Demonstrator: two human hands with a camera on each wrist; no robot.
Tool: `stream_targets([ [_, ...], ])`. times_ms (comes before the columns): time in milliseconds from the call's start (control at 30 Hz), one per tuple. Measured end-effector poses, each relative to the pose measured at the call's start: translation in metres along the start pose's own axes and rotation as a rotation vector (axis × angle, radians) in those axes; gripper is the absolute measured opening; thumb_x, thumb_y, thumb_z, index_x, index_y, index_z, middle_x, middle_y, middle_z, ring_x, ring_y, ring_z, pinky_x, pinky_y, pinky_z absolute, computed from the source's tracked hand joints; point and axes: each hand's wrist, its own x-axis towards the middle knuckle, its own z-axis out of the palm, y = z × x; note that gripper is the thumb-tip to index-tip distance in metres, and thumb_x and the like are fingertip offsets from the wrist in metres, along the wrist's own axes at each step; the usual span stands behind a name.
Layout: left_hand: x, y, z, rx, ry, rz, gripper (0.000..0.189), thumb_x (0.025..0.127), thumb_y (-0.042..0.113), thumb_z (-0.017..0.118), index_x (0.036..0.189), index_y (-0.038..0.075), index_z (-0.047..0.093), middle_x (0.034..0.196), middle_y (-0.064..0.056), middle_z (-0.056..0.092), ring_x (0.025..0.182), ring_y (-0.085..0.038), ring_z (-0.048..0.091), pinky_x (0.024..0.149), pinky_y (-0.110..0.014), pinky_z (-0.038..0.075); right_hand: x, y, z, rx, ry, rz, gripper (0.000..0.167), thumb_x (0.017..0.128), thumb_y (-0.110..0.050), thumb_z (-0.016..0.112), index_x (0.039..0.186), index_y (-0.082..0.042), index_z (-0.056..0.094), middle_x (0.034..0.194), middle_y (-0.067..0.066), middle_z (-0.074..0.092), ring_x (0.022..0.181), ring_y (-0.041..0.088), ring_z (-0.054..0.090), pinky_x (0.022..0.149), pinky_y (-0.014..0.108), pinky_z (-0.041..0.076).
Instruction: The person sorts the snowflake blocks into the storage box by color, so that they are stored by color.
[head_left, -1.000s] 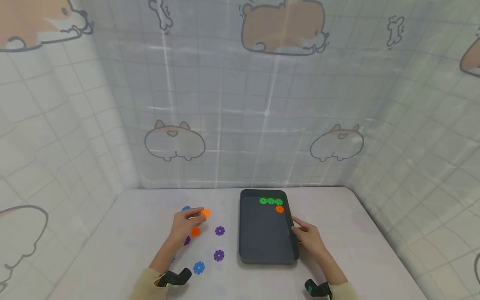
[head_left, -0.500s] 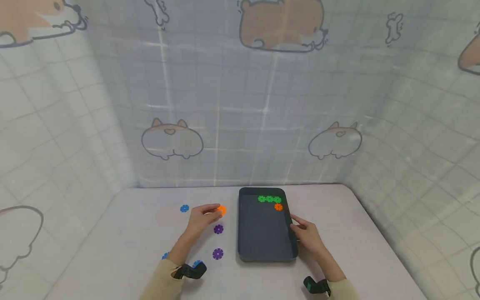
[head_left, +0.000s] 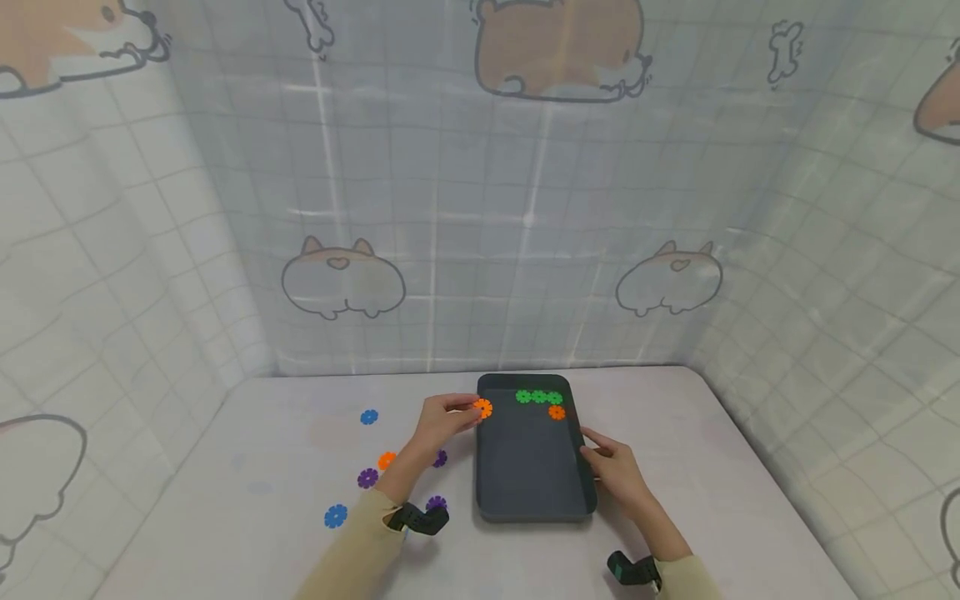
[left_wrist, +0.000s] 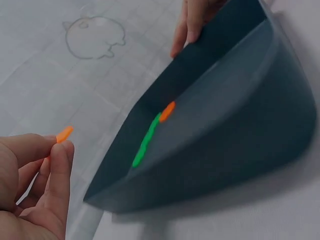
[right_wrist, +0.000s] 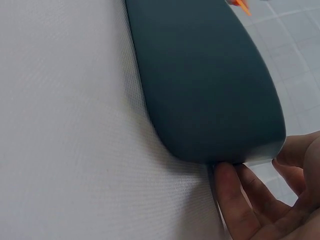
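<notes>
My left hand (head_left: pixel 442 423) pinches an orange snowflake building disc (head_left: pixel 483 408) between thumb and fingertips, over the left rim of a dark grey tray (head_left: pixel 532 467). In the left wrist view, that orange disc (left_wrist: pixel 65 134) appears edge-on, raised beside the tray's far end. Inside the tray, a row of three green discs (head_left: pixel 539 397) lies near the far end, with another orange disc (head_left: pixel 557 412) below the rightmost one. My right hand (head_left: pixel 618 475) touches the tray's right outer wall with its fingertips; the right wrist view shows those fingers (right_wrist: pixel 235 200) against the wall.
Left of the tray on the white table lie a blue disc (head_left: pixel 369 417), an orange disc (head_left: pixel 387 461), purple discs (head_left: pixel 367 478) and another blue disc (head_left: pixel 335 517). My left forearm partly covers some. Patterned curtains surround the table.
My left hand has carried the orange disc rightward from the loose pieces to the tray's left rim. My right hand stays at the tray's right side, and the tray's contents look the same.
</notes>
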Motion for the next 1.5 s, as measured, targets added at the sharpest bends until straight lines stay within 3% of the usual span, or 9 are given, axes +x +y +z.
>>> stream_targets([
  [367,0.023,0.009,0.035,-0.118,-0.075,-0.072,0.033,0.086,0.002,0.072,0.118,-0.005,0.066,0.106,-0.016,0.067,0.086,-0.022,0.071,0.08,-0.032,0.056,0.001,-0.002,0.0,-0.022,0.009,-0.02,0.043,0.096,-0.013,0.061,0.138,-0.009,0.056,0.104,0.017,0.065,0.077,0.023,0.065,0.064,0.035,0.057],
  [733,0.04,0.003,0.057,-0.115,-0.132,-0.081,0.029,0.087,0.002,0.072,0.114,-0.007,0.067,0.101,-0.017,0.068,0.085,-0.024,0.071,0.083,-0.041,0.055,0.003,-0.001,0.002,-0.006,0.005,-0.017,0.042,0.094,-0.012,0.063,0.136,-0.009,0.058,0.095,0.014,0.066,0.071,0.022,0.064,0.061,0.036,0.058],
  [1000,0.045,-0.004,0.074,-0.07,-0.162,-0.085,0.028,0.089,0.002,0.07,0.115,-0.007,0.067,0.101,-0.017,0.067,0.087,-0.025,0.07,0.086,-0.043,0.054,0.001,0.004,0.002,-0.02,0.004,-0.007,0.042,0.095,-0.013,0.061,0.137,-0.008,0.057,0.096,0.014,0.065,0.073,0.023,0.065,0.063,0.036,0.058],
  [1500,0.052,-0.005,0.094,-0.037,-0.116,-0.112,0.027,0.088,-0.004,0.067,0.114,-0.01,0.065,0.103,-0.021,0.064,0.091,-0.034,0.069,0.083,-0.043,0.056,0.003,0.004,0.0,0.004,0.0,-0.021,0.042,0.095,-0.014,0.063,0.136,-0.01,0.058,0.094,0.013,0.066,0.072,0.022,0.064,0.062,0.037,0.058],
])
